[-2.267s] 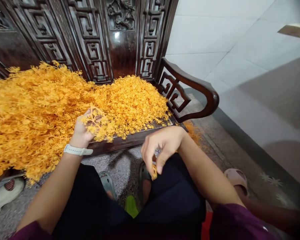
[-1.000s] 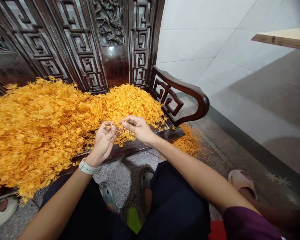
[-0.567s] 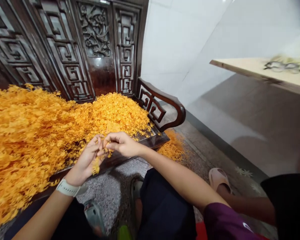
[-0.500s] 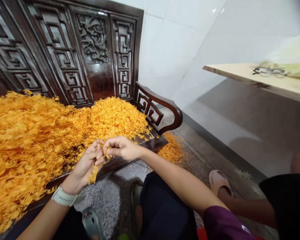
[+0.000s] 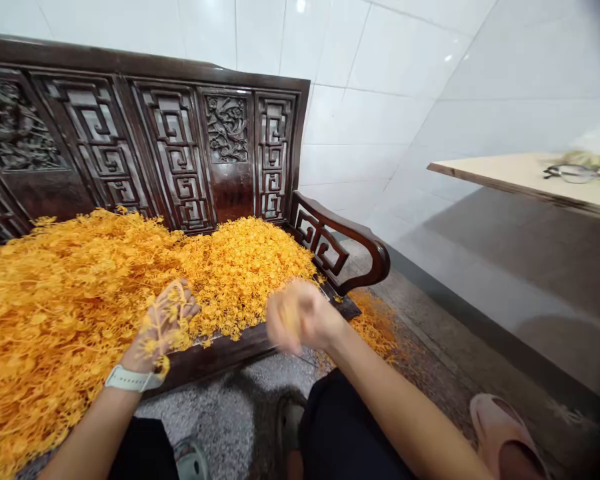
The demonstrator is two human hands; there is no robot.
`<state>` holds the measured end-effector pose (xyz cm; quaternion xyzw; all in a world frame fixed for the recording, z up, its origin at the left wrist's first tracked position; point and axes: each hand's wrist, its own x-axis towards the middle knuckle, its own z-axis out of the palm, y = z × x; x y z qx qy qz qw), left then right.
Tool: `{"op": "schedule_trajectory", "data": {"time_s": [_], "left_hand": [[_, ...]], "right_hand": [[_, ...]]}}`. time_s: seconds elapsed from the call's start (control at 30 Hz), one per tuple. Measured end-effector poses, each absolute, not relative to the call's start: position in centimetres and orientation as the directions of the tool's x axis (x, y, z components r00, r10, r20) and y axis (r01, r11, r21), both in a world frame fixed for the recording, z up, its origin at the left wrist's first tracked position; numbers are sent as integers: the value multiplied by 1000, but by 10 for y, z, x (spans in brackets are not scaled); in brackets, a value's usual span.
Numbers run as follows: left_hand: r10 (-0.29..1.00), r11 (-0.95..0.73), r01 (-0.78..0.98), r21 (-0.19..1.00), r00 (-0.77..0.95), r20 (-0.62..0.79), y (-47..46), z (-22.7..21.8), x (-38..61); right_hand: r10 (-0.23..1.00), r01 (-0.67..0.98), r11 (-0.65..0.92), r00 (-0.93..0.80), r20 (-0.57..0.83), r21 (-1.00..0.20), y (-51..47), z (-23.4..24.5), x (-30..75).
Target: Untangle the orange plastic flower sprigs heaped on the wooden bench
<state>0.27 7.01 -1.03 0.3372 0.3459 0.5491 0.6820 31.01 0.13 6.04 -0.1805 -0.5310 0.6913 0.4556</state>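
A big heap of orange plastic sprigs (image 5: 65,300) covers the seat of a dark carved wooden bench (image 5: 180,147). My left hand (image 5: 163,327), with a white watch band on the wrist, is closed around one orange sprig (image 5: 165,319) at the bench's front edge. My right hand (image 5: 297,317) is smeared by motion just right of it, above the bench edge; a trace of orange shows in it, but its fingers cannot be made out. A second, finer pile of small orange pieces (image 5: 250,260) lies on the right part of the seat.
More orange pieces (image 5: 375,327) lie on the speckled floor beside the bench's armrest (image 5: 350,243). A light wooden tabletop (image 5: 525,177) with a pair of glasses (image 5: 580,173) juts in at the right. A beige slipper (image 5: 500,433) sits at lower right. White tiled walls stand behind.
My hands were together on a sprig; now they have parted, the right hand swinging rightward in a blur while the left keeps the sprig. The view has tilted upward.
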Motion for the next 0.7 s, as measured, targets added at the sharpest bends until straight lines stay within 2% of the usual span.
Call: {"op": "schedule_trajectory", "data": {"time_s": [0.07, 0.1, 0.17, 0.23, 0.3, 0.37, 0.47, 0.6, 0.7], "left_hand": [[976, 193, -510, 838, 186, -112, 65, -13, 18], [972, 208, -510, 835, 206, -117, 64, -14, 27], [959, 238, -513, 825, 261, -114, 61, -15, 44], [946, 260, -529, 808, 307, -104, 59, -15, 57], [945, 263, -559, 786, 312, -95, 55, -14, 64], [952, 250, -591, 767, 294, -83, 51, -14, 67], [946, 272, -592, 758, 310, -98, 47, -16, 68], [947, 277, -588, 760, 299, -114, 43, -17, 69], [956, 258, -580, 773, 267, -119, 42, -16, 74]], "right_hand": [[937, -501, -39, -320, 143, -865, 34, 48, 305], [975, -523, -103, -220, 18, -846, 47, 40, 302], [967, -537, -249, -85, -242, -806, 62, 24, 297], [924, -521, -352, -62, -377, -778, 62, 11, 291], [941, -467, -324, -65, -334, -823, 54, 5, 287], [977, -385, -212, -60, -205, -898, 46, 5, 286], [986, -230, -83, -160, -47, -970, 39, 10, 289], [950, -52, 63, -303, 76, -997, 30, 11, 286], [927, 47, 141, -357, 115, -989, 25, 7, 280]]}}
